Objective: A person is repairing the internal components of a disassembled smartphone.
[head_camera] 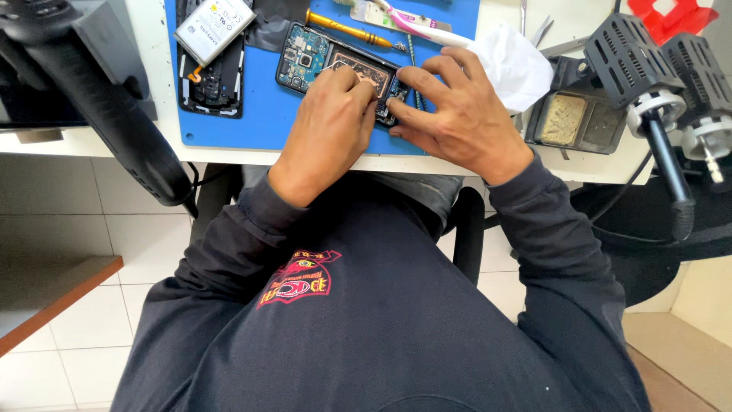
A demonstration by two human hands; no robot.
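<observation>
At the far left a big black tool arm [114,114] hangs over the edge of the white table [145,91]. Next comes a flat blue work mat [263,114]. On its left part lies a black phone frame [213,80] with a white flat battery [215,27] resting on top of it. In the middle of the mat lies an opened phone with its green and black insides showing [309,57]. The left hand [328,126] is curled, with its fingertips pressed down on the phone's middle. The right hand [450,114] has its fingers bent, pinching the phone's right end. Behind the hands lies a yellow-handled screwdriver [347,30]. Just right of the right hand sits a crumpled white tissue [515,65]. Further right are a dark tray with a yellow sponge [564,118] and two black tool holders [656,69].
</observation>
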